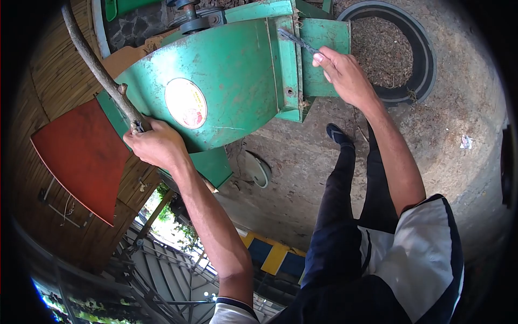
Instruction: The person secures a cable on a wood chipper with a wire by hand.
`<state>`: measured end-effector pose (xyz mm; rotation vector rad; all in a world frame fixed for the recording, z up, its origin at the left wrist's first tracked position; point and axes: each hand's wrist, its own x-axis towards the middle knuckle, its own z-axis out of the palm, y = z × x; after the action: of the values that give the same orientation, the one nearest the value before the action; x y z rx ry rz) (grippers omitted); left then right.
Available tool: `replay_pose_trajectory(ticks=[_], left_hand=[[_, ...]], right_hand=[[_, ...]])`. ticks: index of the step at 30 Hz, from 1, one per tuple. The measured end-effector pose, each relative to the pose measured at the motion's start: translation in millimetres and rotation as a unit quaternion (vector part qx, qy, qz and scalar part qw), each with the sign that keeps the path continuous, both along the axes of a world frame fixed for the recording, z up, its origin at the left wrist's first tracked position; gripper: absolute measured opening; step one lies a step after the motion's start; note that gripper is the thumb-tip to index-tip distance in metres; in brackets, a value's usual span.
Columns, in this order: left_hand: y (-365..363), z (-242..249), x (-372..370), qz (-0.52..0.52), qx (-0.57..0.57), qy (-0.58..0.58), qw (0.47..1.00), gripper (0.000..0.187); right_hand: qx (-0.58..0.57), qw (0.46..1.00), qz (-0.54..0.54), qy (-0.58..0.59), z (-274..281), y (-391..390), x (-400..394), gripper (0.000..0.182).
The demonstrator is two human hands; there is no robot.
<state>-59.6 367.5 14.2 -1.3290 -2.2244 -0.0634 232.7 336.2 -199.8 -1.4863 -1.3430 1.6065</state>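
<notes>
A green metal machine (pixel 232 81) with a rounded drum housing and an oval white label (pixel 185 103) fills the upper middle of the head view. At the housing's lower left, my left hand (pixel 157 144) is closed round the lower end of a wooden stick (pixel 97 62), which slants up and left across the drum. My right hand (pixel 345 74) grips a slim dark tool (pixel 297 41) whose exact kind I cannot tell. Its far end overlaps the upper part of the machine's flanged green edge (pixel 286 70), beside the box-shaped outlet (pixel 327 56).
A black tyre-like ring (pixel 426 59) holding brown chips lies right of the outlet. An orange-red metal chute (pixel 81 156) juts out at left. A pulley shaft (pixel 191 19) shows on top. On the concrete floor (pixel 302 167) lies a pale round object (pixel 258 169).
</notes>
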Motion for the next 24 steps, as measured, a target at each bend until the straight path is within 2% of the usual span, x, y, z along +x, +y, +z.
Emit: replay_pose_trajectory(ticks=[4, 8, 13, 17, 21, 23, 24], left_hand=[[-1.3, -0.6, -3.5, 0.001, -0.001, -0.004, 1.000, 0.029], [-0.1, 0.0, 1.9, -0.001, 0.006, -0.010, 1.000, 0.027], [0.3, -1.1, 1.6, 0.009, 0.011, -0.020, 1.000, 0.028], [-0.3, -0.2, -4.6, 0.000, 0.006, -0.006, 1.000, 0.029], [-1.4, 0.9, -2.5, 0.010, 0.010, -0.012, 1.000, 0.029], [-1.5, 1.2, -3.6, 0.012, -0.006, 0.001, 1.000, 0.029], [-1.0, 2.2, 1.8, 0.016, -0.003, -0.002, 1.000, 0.030]], right_hand=[[0.044, 0.998, 0.029, -0.034, 11.9, -1.9, -0.3, 0.031], [0.080, 0.995, -0.003, -0.064, 10.1, -11.8, 2.7, 0.027], [0.131, 0.983, 0.000, -0.129, 13.7, -30.6, 9.8, 0.015], [0.121, 0.985, -0.010, -0.127, 6.7, -71.2, 34.4, 0.011], [0.048, 0.992, -0.018, -0.117, -18.4, -137.8, 82.5, 0.012], [0.033, 0.991, -0.012, -0.132, -14.4, -146.5, 91.4, 0.013], [-0.015, 0.993, -0.018, -0.113, -9.6, -141.6, 93.9, 0.015]])
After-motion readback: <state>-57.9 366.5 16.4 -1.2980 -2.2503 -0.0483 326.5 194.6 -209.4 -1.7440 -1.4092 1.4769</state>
